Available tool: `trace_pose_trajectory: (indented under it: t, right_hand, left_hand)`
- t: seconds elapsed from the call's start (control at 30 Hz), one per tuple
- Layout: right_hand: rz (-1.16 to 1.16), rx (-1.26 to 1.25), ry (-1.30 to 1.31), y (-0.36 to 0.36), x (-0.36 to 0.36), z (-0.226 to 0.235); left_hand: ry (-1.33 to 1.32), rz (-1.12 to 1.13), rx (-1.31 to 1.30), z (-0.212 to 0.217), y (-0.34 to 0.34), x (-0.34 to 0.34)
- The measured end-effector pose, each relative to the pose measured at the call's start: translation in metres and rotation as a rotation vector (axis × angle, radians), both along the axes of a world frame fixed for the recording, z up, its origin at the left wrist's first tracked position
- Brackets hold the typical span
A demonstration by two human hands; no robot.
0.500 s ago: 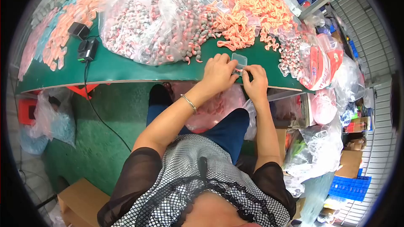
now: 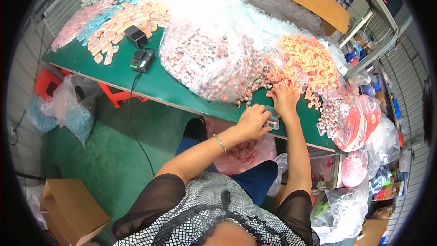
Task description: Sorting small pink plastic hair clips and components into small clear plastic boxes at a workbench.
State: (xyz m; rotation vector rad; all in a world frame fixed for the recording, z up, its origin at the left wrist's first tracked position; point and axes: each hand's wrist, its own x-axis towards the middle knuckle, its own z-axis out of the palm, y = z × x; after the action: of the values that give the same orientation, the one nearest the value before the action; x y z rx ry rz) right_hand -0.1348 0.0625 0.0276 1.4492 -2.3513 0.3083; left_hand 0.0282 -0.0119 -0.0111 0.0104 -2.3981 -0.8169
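Observation:
My left hand (image 2: 252, 120) rests at the near edge of the green table (image 2: 150, 86) and pinches a small clear packet (image 2: 273, 122) with a little pink and orange inside. My right hand (image 2: 284, 100) lies just beyond it, fingers down on the edge of a heap of small orange pieces (image 2: 305, 64); what the fingertips hold is hidden. A wide clear bag of small pink and grey pieces (image 2: 214, 59) lies to the left of both hands. A thin bracelet (image 2: 220, 143) is on my left wrist.
Two black devices (image 2: 142, 59) with a cable sit on the left of the table by rows of pink, blue and orange packets (image 2: 109, 23). Filled plastic bags (image 2: 355, 123) crowd the right end. A bag of pink pieces (image 2: 246, 152) is in my lap. A cardboard box (image 2: 73, 209) and bags (image 2: 68, 107) stand on the floor.
My right hand has left the packet and moved away from me onto the orange heap. My left hand stays at the packet. The view has tilted to show more of the table.

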Motion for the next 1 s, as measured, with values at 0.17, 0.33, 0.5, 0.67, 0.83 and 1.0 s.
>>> trace_pose_trajectory:
  t: [0.17, 0.33, 0.5, 0.67, 0.83, 1.0]
  right_hand:
    - [0.083, -0.281, -0.005, -0.003, -0.011, 0.019]
    - [0.21, -0.419, -0.473, 0.034, 0.029, 0.031]
    - [0.229, -0.255, -0.413, 0.06, 0.043, 0.012]
    - [0.315, -0.173, -0.315, 0.065, 0.039, 0.009]
    - [0.326, -0.185, -0.354, 0.066, 0.046, 0.01]
    - [0.313, -0.244, -0.329, 0.068, 0.056, 0.001]
  left_hand:
    - [-0.052, 0.01, 0.006, 0.012, -0.014, -0.001]
    - [-0.023, -0.008, 0.069, 0.011, -0.021, 0.0]
    - [-0.021, 0.004, 0.08, 0.009, -0.015, -0.002]
    - [-0.02, 0.011, 0.094, 0.009, -0.012, -0.001]
    - [-0.056, 0.014, 0.092, 0.012, -0.015, 0.002]
    - [-0.036, 0.043, 0.076, 0.008, -0.014, 0.002]
